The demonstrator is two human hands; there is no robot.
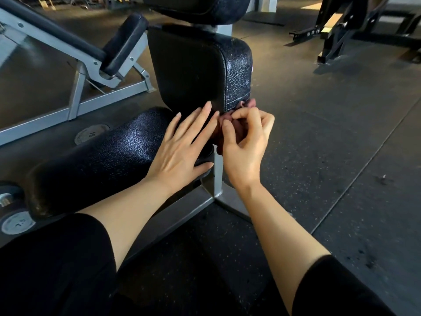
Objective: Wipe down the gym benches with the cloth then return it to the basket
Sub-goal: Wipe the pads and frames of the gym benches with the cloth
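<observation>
A black padded gym bench fills the middle: its seat pad [98,156] lies low at the left and its upright back pad [193,69] rises behind it. A dark reddish cloth [237,127] is bunched at the lower right corner of the back pad, mostly hidden by my fingers. My right hand [245,144] pinches the cloth with curled fingers. My left hand [184,144] lies flat with straight fingers on the end of the seat pad, fingertips against the back pad's lower edge. No basket is in view.
The bench's grey steel post and foot [217,179] stand just under my hands. Another grey-framed bench [95,65] is at the left, weight plates [92,134] lie on the floor beside it, and a black machine frame [341,30] stands at the back right. Dark rubber flooring stretches right.
</observation>
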